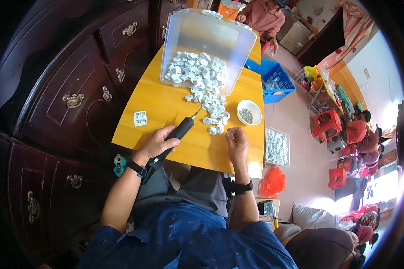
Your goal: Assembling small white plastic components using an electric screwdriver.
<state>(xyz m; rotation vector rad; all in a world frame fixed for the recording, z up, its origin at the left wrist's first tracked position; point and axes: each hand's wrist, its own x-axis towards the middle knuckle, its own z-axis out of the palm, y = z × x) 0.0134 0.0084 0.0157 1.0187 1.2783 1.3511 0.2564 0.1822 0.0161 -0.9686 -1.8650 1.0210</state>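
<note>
My left hand [158, 143] is wrapped round a black electric screwdriver [182, 129], its thin bit pointing up and away over the table. Just beyond the tip lie small white round plastic parts [214, 110], a loose trail of them spilling from a clear plastic bin [206, 33] tipped on its side. My right hand [237, 144] hovers near the table's right side with thumb and fingers pinched together; anything between them is too small to make out. Close by it stands a white bowl [257, 110] holding small metal screws [246, 115].
The yellow wooden table [139, 96] carries a square white label [140, 118]. Dark drawers [67, 101] line the left. To the right stand a blue crate [278, 95], a bin of white parts [277, 148] and a red plastic bag [272, 182]. Across the table sits another person [262, 18].
</note>
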